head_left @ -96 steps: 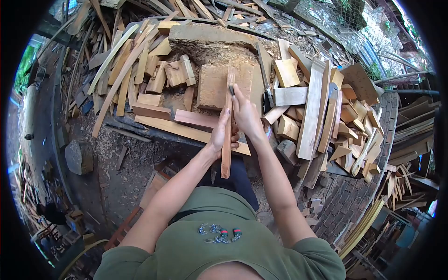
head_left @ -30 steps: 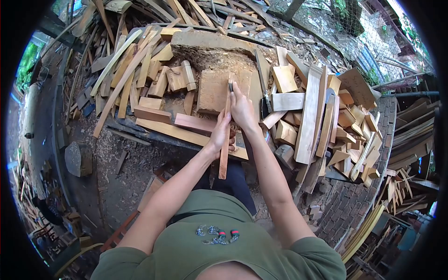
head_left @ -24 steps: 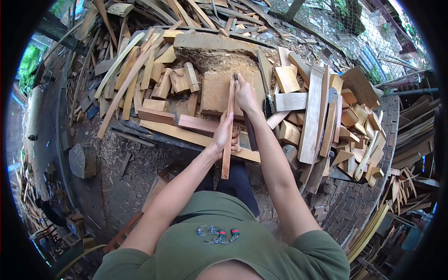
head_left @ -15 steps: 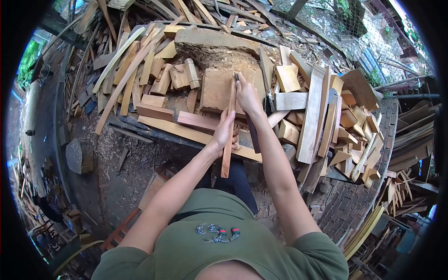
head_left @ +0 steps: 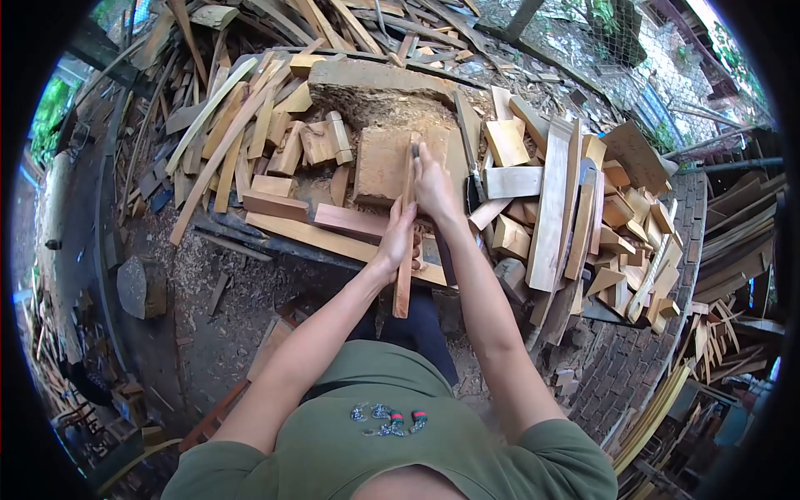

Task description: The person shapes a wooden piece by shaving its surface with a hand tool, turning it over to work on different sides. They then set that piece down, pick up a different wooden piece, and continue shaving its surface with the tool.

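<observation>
My left hand (head_left: 397, 243) is wrapped round a long narrow wooden strip (head_left: 402, 292) near its middle. The strip's far end rests on a thick wooden block (head_left: 383, 162), and its near end points toward my body. My right hand (head_left: 433, 185) is closed on what looks like a long-handled knife (head_left: 447, 260), whose dark handle runs back beneath my forearm. Its short dark blade end shows at the strip's far part, against the wood. The fingers of my right hand partly hide the blade. A reddish wooden piece (head_left: 352, 220) lies left of my left hand.
Wood offcuts (head_left: 287, 150) are piled left of the block, with more blocks and curved boards (head_left: 550, 204) on the right. A saw-like tool (head_left: 473, 187) stands beside the block. A long yellowish plank (head_left: 312, 237) lies along the near edge. A stump (head_left: 142, 286) stands at left.
My right hand has drawn the knife a little toward my body along the strip. My left hand keeps its hold on the strip, almost unmoved. The camera view has shifted slightly.
</observation>
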Motion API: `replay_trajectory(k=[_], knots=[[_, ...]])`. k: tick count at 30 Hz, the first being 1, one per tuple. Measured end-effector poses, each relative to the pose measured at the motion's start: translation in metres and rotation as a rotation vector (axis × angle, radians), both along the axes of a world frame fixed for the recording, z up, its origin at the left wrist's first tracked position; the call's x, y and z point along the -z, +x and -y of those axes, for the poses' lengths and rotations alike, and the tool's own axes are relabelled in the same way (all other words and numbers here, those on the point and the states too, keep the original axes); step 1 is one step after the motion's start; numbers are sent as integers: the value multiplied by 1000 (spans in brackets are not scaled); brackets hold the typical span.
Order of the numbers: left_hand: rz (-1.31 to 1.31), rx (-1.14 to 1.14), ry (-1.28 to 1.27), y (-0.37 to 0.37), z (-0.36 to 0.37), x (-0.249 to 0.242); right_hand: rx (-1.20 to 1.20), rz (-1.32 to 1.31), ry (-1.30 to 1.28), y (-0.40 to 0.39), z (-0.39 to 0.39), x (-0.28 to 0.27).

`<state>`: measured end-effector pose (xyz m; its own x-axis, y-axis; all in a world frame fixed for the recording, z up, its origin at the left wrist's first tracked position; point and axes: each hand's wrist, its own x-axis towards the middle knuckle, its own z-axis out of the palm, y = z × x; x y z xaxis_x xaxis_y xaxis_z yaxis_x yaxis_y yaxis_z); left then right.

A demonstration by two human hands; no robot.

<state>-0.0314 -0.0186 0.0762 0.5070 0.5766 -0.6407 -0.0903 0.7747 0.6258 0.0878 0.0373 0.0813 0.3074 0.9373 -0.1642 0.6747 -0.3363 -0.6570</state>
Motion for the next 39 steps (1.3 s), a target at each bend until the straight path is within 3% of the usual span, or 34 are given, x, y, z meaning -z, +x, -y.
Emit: replay_trajectory(k=[5, 8, 11, 14, 17, 19, 21, 27, 29, 39], knots=[[-14, -1, -3, -7, 1, -4, 42, -127, -70, 20, -36, 20], [-16, -4, -13, -5, 3, -4, -10, 7, 80, 6, -2, 18], [0, -6, 23, -7, 3, -7, -3, -33, 28, 5, -4, 7], [-15, -6, -1, -7, 3, -7, -9, -2, 7, 20, -30, 31], [-27, 11, 15, -10, -1, -5, 8, -73, -27, 14, -21, 15], [-31, 20, -4, -10, 1, 2, -79, 88, -17, -1, 7, -2], [-44, -26, 168, -6, 4, 13, -88, 94, -47, -5, 8, -1], [-155, -35, 333, 5, 10, 45, -57, 161, 41, 14, -7, 15], [-157, -62, 390, 5, 8, 52, -69, 194, -79, 3, 11, -2], [-287, -6, 470, 3, 12, 29, -29, 118, -45, 29, -24, 16]])
